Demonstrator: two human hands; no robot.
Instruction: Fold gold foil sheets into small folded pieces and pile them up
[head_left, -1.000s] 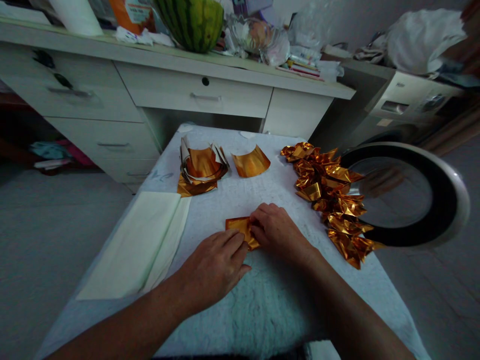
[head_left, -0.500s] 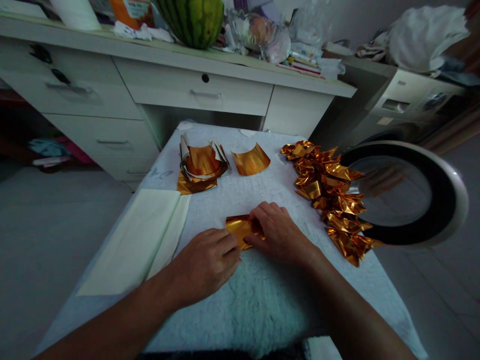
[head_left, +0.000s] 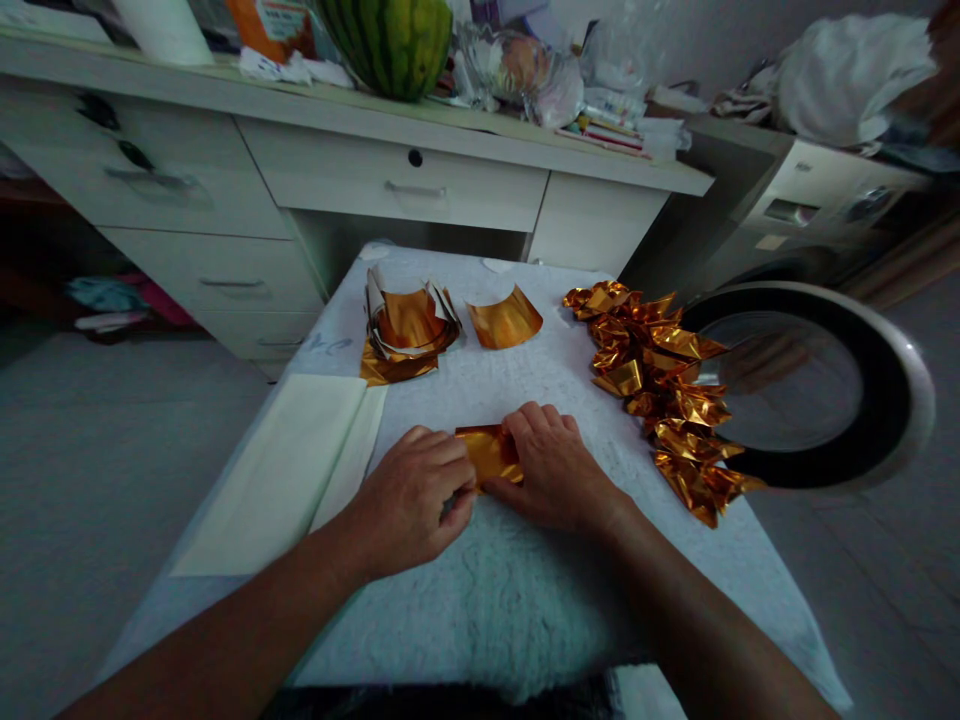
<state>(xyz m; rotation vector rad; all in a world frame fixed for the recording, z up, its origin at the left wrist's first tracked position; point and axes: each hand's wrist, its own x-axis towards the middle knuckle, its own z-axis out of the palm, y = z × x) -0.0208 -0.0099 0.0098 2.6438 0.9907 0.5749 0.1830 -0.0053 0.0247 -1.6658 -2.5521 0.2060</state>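
A sheet of gold foil paper lies on the cloth-covered table between my two hands. My left hand is closed with its fingers curled at the sheet's left edge. At the right end, my right hand presses on the sheet, thumb at the near edge and fingers at the far one. Beyond them sit a curved stack of gold paper sheets and one loose curved gold sheet. Several folded gold foil pieces form a crumpled row to the right.
White paper sheets lie along the table's left side. A white cabinet stands behind, with a watermelon and clutter on top. The washing machine's round door hangs open at the table's right edge.
My left hand has shifted slightly up along the sheet's left edge. My right hand has moved a little, covering more of the sheet. The view has shifted slightly.
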